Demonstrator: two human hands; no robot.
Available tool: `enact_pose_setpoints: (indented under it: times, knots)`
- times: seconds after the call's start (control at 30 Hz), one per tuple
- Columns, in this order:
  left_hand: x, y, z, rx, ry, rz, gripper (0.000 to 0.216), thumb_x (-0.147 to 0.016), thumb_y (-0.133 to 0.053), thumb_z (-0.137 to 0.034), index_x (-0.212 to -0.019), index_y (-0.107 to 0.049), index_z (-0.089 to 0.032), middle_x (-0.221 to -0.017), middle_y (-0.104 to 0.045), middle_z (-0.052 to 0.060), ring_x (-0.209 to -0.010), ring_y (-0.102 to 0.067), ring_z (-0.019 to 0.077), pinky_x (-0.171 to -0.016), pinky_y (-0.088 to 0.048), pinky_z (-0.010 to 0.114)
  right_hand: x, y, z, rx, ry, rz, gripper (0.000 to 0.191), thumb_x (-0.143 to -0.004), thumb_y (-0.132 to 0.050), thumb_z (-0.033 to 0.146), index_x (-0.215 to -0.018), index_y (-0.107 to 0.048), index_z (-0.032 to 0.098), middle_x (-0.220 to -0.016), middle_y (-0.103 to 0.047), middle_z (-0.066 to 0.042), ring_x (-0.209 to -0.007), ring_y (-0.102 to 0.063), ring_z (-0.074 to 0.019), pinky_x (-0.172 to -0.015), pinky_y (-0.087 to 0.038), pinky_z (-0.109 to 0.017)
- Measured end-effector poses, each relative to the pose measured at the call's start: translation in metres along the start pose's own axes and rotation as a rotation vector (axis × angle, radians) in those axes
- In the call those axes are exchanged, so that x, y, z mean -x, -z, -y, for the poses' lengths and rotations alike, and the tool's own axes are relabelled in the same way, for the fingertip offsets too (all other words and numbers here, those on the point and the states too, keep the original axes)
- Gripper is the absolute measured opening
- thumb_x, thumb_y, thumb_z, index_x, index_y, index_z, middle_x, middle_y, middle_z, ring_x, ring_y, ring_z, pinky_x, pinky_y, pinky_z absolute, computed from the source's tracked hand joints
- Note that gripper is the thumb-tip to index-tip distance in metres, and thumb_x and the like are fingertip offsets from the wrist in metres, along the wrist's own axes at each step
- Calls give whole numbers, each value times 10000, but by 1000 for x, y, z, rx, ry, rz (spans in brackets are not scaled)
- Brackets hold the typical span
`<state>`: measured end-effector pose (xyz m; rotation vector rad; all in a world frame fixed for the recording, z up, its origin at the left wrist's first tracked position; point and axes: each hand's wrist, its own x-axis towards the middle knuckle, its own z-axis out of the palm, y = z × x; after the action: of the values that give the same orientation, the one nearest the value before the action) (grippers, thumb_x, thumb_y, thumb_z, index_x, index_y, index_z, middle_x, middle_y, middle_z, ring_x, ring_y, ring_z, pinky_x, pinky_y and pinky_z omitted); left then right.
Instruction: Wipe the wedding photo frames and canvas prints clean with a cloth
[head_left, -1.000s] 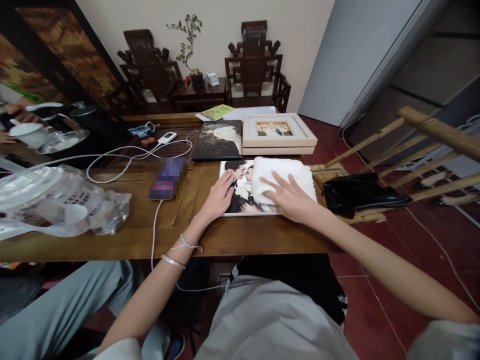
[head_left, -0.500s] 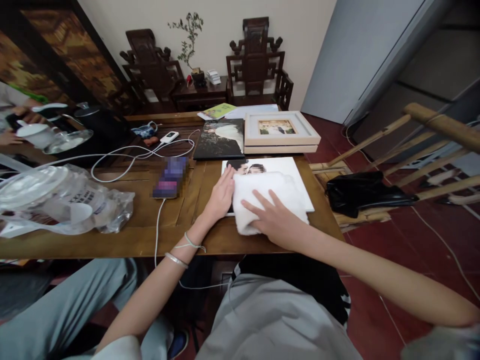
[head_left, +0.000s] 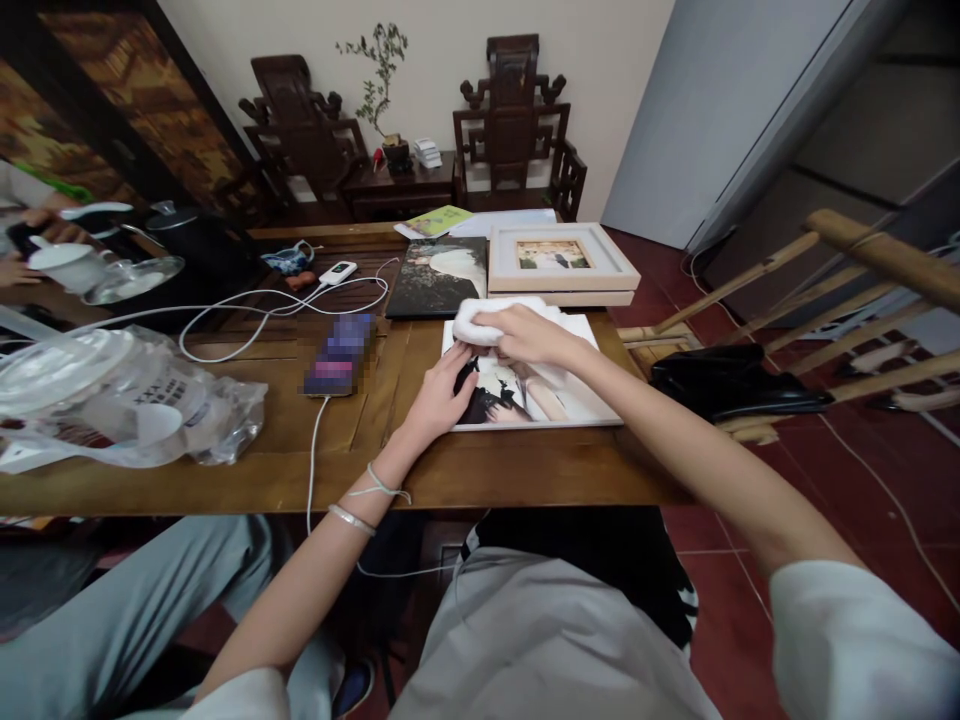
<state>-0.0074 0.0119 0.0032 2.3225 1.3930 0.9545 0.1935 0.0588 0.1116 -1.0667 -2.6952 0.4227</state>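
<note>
A photo panel (head_left: 517, 395) with a white edge lies flat on the wooden table, its upper part covered. My right hand (head_left: 529, 335) is closed round a folded white cloth (head_left: 474, 312), which rests over the panel's far edge. Along the panel's left side lies my left hand (head_left: 444, 392), fingers stretched out and pressing on the picture. Just behind the panel are a dark photo panel (head_left: 439, 278) and a pale wooden picture frame (head_left: 615, 265) that sits on another pale piece.
To the left are a phone (head_left: 339, 355) on a white cable, a plastic bag (head_left: 202, 400) with a container, and a black kettle (head_left: 196, 240). Another person's hand (head_left: 49, 218) is at the far left. A bamboo chair (head_left: 750, 300) stands right of the table.
My right hand has moved the cloth away from me, from the panel's near part to its far edge, uncovering the lower picture. My left hand stays at the left side, slightly nearer.
</note>
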Motion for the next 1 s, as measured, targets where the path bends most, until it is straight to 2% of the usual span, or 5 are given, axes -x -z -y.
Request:
enact_pose_setpoints:
  times: [0.2,0.53,0.63,0.83,1.0]
  knots:
    - [0,2,2,-4,22,12,466,-1004,-504,-311,-1412,-609,-113,-1519,-580,174,-1465,-502,322,-1250,-370,540,-36,0,10,-44,27,46,421,-776,-461,22,-1088,-711,153,-951,-767,-83,-823,-635,-214,-739,-402,-293]
    - [1,0,1,42,17,12,500,-1010,-478,-311,-1473,-562,-143,-1607,-480,147,-1530,-409,279,-1289,-293,517,94,11,-94,43,-123,-125,575,-743,-450,91,-1248,-697,214,-1264,-738,-97,-1145,-663,-305,-998,-505,-454]
    - [1,0,0,39,21,15,503,-1010,-476,-313,-1476,-558,-141,-1605,-482,148,-1531,-408,279,-1287,-290,526,135,0,-81,97,-93,-84,557,-713,-437,64,-1186,-700,197,-1164,-757,-117,-1127,-691,-335,-963,-534,-497]
    - [0,-1,2,30,12,10,507,-1010,-475,-322,-1470,-564,-128,-1599,-488,160,-1527,-415,283,-1287,-298,517,208,-18,-4,164,28,15,544,-630,-433,-30,-1020,-709,229,-1583,-520,-112,-1506,-423,-290,-1204,-401,-541]
    - [0,-2,3,33,5,-4,488,-1006,-485,-321,-1458,-578,-162,-1594,-501,135,-1520,-426,281,-1283,-306,524,213,-14,9,157,49,70,540,-606,-445,-29,-991,-719,234,-1578,-525,-108,-1472,-473,-282,-1197,-416,-506]
